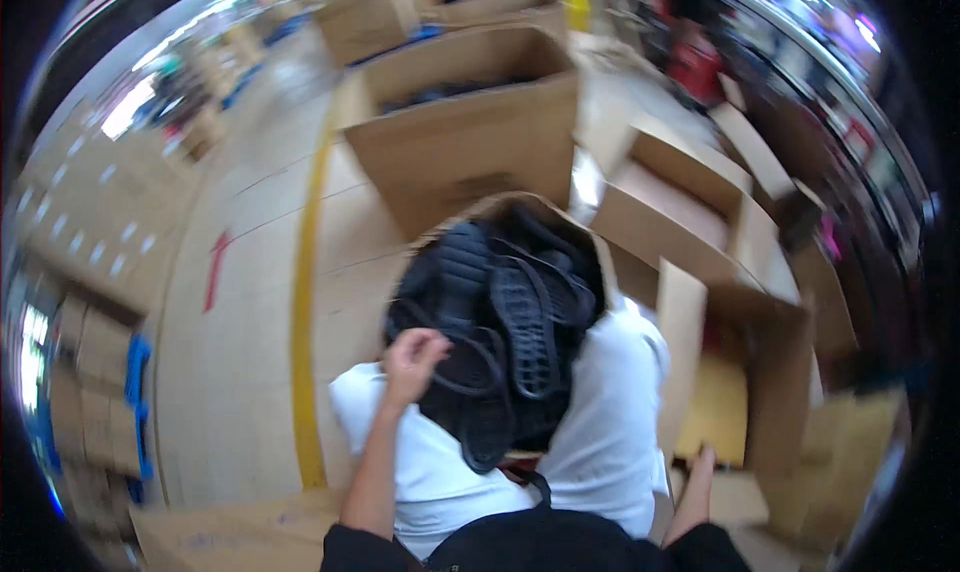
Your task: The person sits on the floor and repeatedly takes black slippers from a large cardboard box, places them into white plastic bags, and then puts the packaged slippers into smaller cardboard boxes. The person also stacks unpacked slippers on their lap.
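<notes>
Black soles [522, 322] are lying between one and five o'clock of the left hand [412, 360], which is holding its fingers half-curled, any grip unclear; at four o'clock, the right hand [703, 462] is hiding its opening and hold.

Cannot confirm, through blur, any grip by the left hand [415, 356] on the black soles [520, 322]. Noted several of these partly hidden beneath others. Cannot read the hold of the right hand [705, 460]. Cannot identify the dark contents [458, 91] of the tall box [465, 152], blurred.
</notes>
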A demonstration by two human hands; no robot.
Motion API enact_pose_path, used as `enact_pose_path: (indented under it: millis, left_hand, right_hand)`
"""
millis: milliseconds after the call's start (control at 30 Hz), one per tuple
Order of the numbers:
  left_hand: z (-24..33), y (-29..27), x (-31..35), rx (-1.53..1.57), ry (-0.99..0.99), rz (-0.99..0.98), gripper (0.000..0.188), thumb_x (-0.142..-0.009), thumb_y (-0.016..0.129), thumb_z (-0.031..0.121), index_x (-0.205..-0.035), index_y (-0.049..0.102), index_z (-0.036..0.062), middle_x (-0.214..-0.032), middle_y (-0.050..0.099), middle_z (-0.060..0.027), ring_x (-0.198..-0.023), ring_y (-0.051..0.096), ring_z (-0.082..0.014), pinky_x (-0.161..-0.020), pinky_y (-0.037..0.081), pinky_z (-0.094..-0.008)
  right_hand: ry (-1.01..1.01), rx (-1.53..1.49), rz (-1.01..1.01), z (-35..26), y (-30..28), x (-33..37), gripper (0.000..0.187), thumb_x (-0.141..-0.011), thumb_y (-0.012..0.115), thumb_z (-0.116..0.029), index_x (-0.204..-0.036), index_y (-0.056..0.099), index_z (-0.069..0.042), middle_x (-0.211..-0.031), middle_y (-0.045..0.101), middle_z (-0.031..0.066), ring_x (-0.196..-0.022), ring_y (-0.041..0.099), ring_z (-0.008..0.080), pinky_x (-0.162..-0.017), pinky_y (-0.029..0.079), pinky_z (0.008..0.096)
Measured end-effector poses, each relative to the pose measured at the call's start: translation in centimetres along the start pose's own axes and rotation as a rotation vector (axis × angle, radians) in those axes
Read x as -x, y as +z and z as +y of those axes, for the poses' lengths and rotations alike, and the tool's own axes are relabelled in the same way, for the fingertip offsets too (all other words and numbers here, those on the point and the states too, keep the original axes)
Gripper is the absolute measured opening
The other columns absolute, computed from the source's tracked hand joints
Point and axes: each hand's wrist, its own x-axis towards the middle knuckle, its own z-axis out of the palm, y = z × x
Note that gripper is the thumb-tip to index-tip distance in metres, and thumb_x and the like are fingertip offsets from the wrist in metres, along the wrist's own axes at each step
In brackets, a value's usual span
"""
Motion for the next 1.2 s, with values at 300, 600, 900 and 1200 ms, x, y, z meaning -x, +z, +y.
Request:
enact_pose_path:
  millis: [300,600,900,1200]
  left_hand:
    - [-0.2,-1.9,1.9,-0.111,-0.172,-0.008,0.012,-0.085,0.056,0.009,-0.093,0.055,0.0011,-0.087,0.059,-0.0057,-0.077,0.055,-0.0109,-0.072,0.045,-0.0227]
    - [0.3,-2.0,2.9,-0.448,-0.216,-0.167,0.022,-0.08,0.061,0.01,-0.1,0.056,0.0019,-0.084,0.061,-0.007,-0.072,0.056,-0.0135,-0.069,0.047,-0.0266]
    - [0.7,-1.8,2.9,-0.518,-0.26,-0.131,0.023,-0.078,0.062,0.011,-0.099,0.057,0.0014,-0.082,0.062,-0.0093,-0.071,0.057,-0.0156,-0.067,0.048,-0.0282]
    - [0.2,-1.6,1.9,-0.634,-0.334,-0.101,0.023,-0.077,0.063,0.01,-0.097,0.058,0.0001,-0.079,0.061,-0.0089,-0.068,0.057,-0.0153,-0.065,0.047,-0.0278]
  right_hand:
    - [-0.573,0.282,0.283,-12.9,8.8,13.4,0.036,-0.075,0.058,-0.002,-0.11,0.05,-0.006,-0.099,0.058,0.0074,-0.09,0.055,0.0228,-0.075,0.046,0.0386]
    - [-1.128,1.238,0.138,-26.7,18.2,35.2,0.026,-0.083,0.048,-0.007,-0.106,0.054,0.005,-0.088,0.063,0.0134,-0.078,0.056,0.0155,-0.073,0.044,0.0298]
    - [-1.604,0.997,0.186,-31.3,26.9,32.4,0.031,-0.087,0.05,-0.013,-0.115,0.053,-0.001,-0.103,0.061,0.0104,-0.094,0.055,0.016,-0.083,0.042,0.0283]
    - [-1.829,1.191,0.513,-32.6,39.1,26.5,0.03,-0.085,0.054,-0.021,-0.114,0.056,-0.016,-0.092,0.064,0.0139,-0.082,0.064,0.0292,-0.069,0.05,0.0368]
